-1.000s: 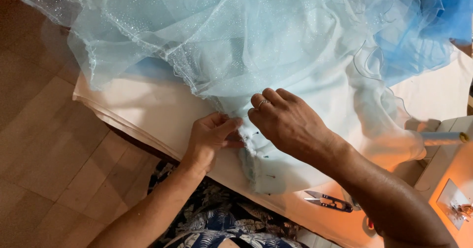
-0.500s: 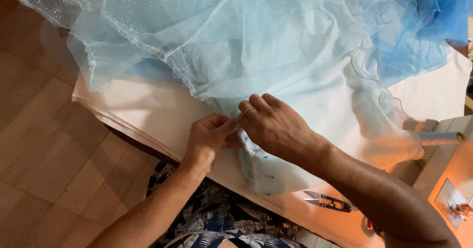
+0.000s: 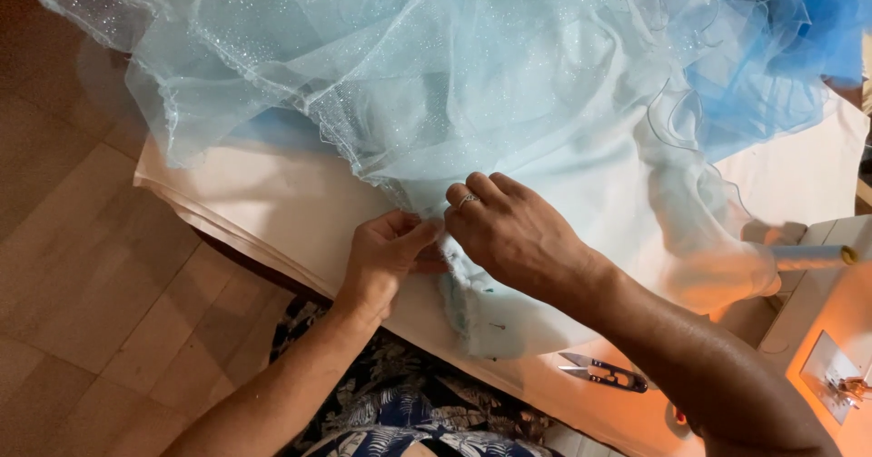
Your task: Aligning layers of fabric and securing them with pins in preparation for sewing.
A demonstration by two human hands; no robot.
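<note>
Wooden floor [image 3: 82, 266] lies beside the table [image 3: 272, 203]; on it, left hand [image 3: 381, 257] and right hand [image 3: 513, 234] pinch the pale blue dress [image 3: 509, 103] hem, fingers closed on fabric, apparently pinning.

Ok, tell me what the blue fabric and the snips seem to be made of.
Fabric: sheer tulle-like net, probably synthetic; see-through, glittering specks, wavy edges. An opaque, smooth pale layer lies below, pinched by left hand and right hand. Snips: bright metal blades, dark handles, maybe plastic.
</note>
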